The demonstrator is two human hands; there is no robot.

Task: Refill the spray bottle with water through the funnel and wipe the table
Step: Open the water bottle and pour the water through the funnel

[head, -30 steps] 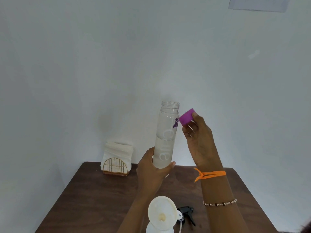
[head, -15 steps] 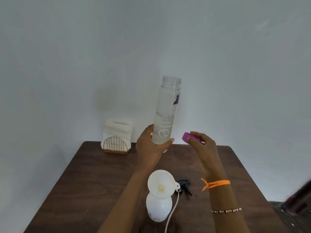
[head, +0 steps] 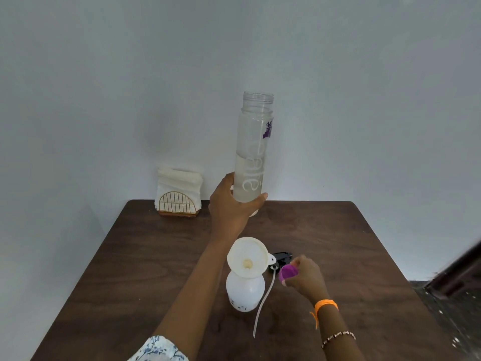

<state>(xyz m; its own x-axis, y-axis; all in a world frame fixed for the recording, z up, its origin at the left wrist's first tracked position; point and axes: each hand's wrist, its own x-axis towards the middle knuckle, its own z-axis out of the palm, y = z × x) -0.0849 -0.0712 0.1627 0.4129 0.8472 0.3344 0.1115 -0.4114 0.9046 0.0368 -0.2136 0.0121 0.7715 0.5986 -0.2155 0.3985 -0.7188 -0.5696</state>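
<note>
My left hand [head: 231, 207] grips the lower part of a tall clear water bottle [head: 253, 149], upright, uncapped and about half full, held above the far middle of the table. My right hand [head: 303, 276] holds the bottle's purple cap [head: 287, 271] low over the table, just right of the funnel. A white spray bottle [head: 244, 291] stands on the brown table [head: 145, 269] with a white funnel [head: 247, 256] set in its neck. The black spray head [head: 282, 256] lies behind the funnel, and its thin white tube [head: 263, 303] trails toward me.
A gold wire holder with white napkins [head: 179, 196] stands at the table's far left corner against the white wall. A dark object [head: 458, 272] shows at the right edge, beyond the table.
My right hand has carried the purple cap down from beside the bottle's neck to table level next to the funnel. My left hand still holds the bottle upright.
</note>
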